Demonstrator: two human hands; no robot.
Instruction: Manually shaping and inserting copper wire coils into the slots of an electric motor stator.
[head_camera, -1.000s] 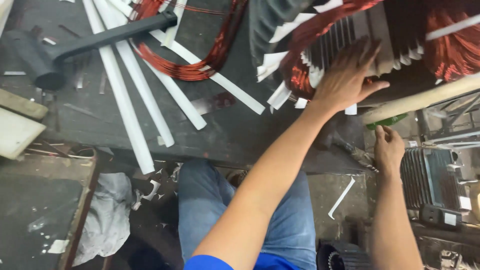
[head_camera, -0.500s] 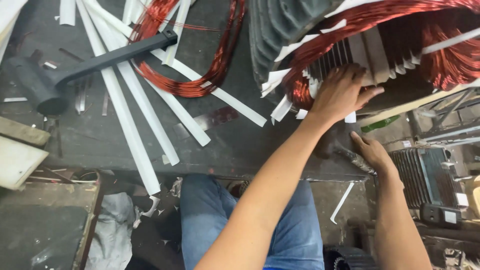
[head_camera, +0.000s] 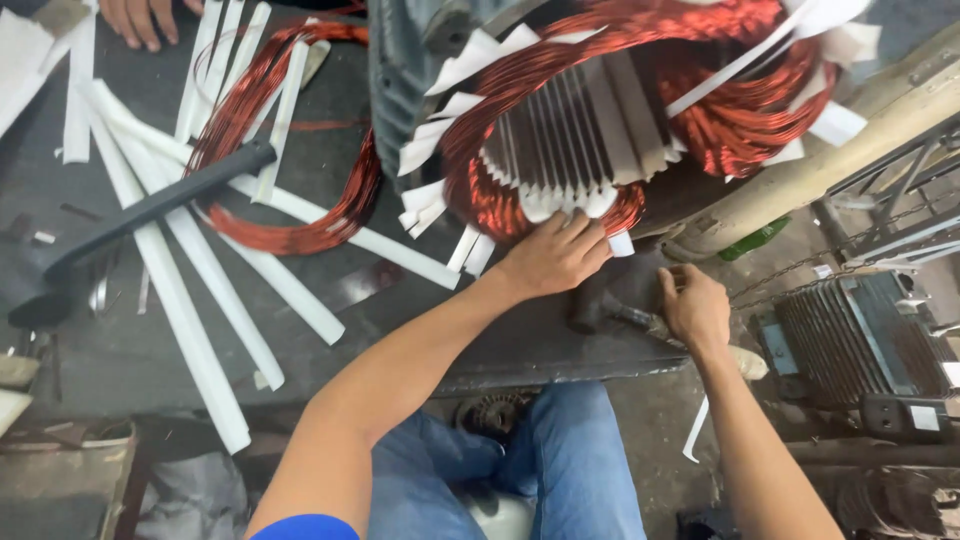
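A grey motor stator (head_camera: 400, 90) lies on the dark workbench (head_camera: 420, 330), packed with copper windings (head_camera: 740, 120) and white insulation slips (head_camera: 440, 200). My left hand (head_camera: 555, 255) rests flat on the lower edge of the windings, fingers pressed against copper and a white slip, holding nothing. My right hand (head_camera: 695, 305) is curled around a dark hammer-like tool (head_camera: 605, 295) at the bench's front edge, just below the stator.
A loose copper coil (head_camera: 280, 140) and long white strips (head_camera: 180, 290) cover the left of the bench, with a black mallet (head_camera: 150, 205) across them. Another person's hand (head_camera: 140, 15) is at the top left. A finned motor housing (head_camera: 850, 340) sits low right.
My left hand slid down to the windings' lower rim. My right hand rose from beside the bench to the dark tool and closed on it. The view shifted towards the stator.
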